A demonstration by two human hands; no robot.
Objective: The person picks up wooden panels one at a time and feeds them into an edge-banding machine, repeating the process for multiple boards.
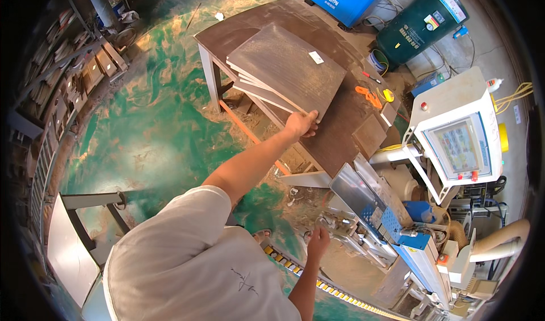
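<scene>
A stack of brown, wood-faced boards (286,63) with pale edges lies on the brown table, slightly fanned out at its left side. My left hand (302,124) is closed on the near corner of the upper board, thumb on top and fingers curled at the edge. A small white label (315,57) sits on that board's face. My right hand (319,241) hangs lower down, beside the machine's metal rail, with its fingers curled. Whether anything is in those fingers is too small to tell.
On the brown table (335,145) lie orange clips (369,96), a yellow tape measure (388,95), a red marker (372,77) and a small board piece (369,135). A machine with a control screen (456,145) stands right. A metal-framed panel (71,253) is at left.
</scene>
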